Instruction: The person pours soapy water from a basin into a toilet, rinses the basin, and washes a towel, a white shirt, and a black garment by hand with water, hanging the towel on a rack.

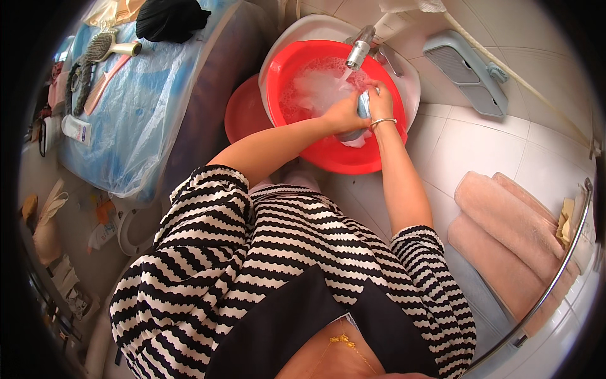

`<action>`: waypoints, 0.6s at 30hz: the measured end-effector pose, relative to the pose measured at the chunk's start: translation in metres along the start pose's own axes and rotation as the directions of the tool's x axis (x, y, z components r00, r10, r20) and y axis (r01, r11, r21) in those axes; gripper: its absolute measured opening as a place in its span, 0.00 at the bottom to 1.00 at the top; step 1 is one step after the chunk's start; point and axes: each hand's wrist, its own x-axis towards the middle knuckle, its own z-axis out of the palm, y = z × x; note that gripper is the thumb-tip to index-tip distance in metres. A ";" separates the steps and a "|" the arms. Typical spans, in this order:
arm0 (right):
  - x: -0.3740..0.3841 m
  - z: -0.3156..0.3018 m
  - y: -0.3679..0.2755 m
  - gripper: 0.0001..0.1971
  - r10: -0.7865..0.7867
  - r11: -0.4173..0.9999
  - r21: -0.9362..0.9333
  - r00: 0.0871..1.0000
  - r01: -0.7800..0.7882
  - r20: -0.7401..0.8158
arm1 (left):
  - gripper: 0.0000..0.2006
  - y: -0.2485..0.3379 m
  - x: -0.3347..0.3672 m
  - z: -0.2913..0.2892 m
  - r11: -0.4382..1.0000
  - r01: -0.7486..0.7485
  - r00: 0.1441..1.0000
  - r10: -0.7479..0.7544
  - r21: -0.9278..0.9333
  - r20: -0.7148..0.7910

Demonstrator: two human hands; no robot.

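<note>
My left hand (343, 114) and my right hand (381, 103) are close together over the right side of a red basin (344, 166). Both have their fingers closed around a wet grey-blue cloth (364, 105), which bunches up between them and hangs down toward the basin's near side. A bracelet circles my right wrist. Water runs from a metal faucet (358, 54) just beyond my hands. Soapy, foamy water fills the basin, and something whitish (315, 85), perhaps fabric, lies in it. My fingertips are partly hidden by the cloth.
The basin rests in a white sink (411, 88). A second red basin (242, 120) is at its left. Further left, a plastic-covered surface (145, 120) carries a hairbrush (104, 46), a pink comb (104, 85) and a black cloth (170, 20). Pink towels (499, 221) hang by a metal rail (565, 262) at right.
</note>
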 end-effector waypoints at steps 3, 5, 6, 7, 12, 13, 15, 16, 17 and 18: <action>-0.001 -0.024 0.008 0.17 0.247 0.773 0.591 0.967 -0.231 0.055 | 0.37 0.023 0.003 -0.011 0.982 0.065 0.993 -0.046 -0.179 0.112; -0.010 -0.037 -0.018 0.23 0.242 0.603 0.778 0.970 -0.179 0.036 | 0.34 0.024 0.007 -0.015 0.940 -0.020 0.991 0.063 -0.340 0.116; -0.005 -0.045 -0.015 0.23 0.255 0.546 0.826 0.967 -0.142 -0.002 | 0.33 0.032 0.012 -0.017 0.943 -0.041 0.984 0.097 -0.331 0.152; 0.004 -0.052 -0.012 0.23 0.269 0.487 0.868 0.963 -0.102 -0.038 | 0.32 0.040 0.015 -0.017 0.933 -0.059 0.982 0.118 -0.355 0.147; 0.031 -0.077 -0.009 0.21 0.182 0.459 0.888 0.982 -0.040 -0.050 | 0.29 0.059 0.036 -0.010 0.801 -0.066 0.984 0.151 -0.596 0.095; 0.033 -0.078 -0.008 0.20 0.238 0.529 0.846 0.969 -0.069 -0.070 | 0.28 0.063 0.040 -0.010 0.744 -0.046 0.982 0.155 -0.667 0.104; 0.036 -0.078 -0.004 0.17 0.202 0.768 0.630 0.977 -0.112 -0.073 | 0.27 0.070 0.053 -0.007 0.705 -0.030 0.981 0.155 -0.709 0.113; 0.038 -0.076 -0.003 0.16 0.173 0.742 0.666 0.982 -0.076 -0.081 | 0.26 0.072 0.058 -0.004 0.677 0.009 0.986 0.114 -0.736 0.118; 0.040 -0.075 -0.002 0.14 0.144 0.714 0.699 0.985 -0.040 -0.091 | 0.26 0.073 0.061 -0.001 0.646 0.047 0.990 0.073 -0.762 0.123; 0.042 -0.074 0.002 0.14 0.134 0.735 0.677 0.986 -0.035 -0.095 | 0.25 0.073 0.064 0.001 0.589 0.077 0.990 0.052 -0.804 0.133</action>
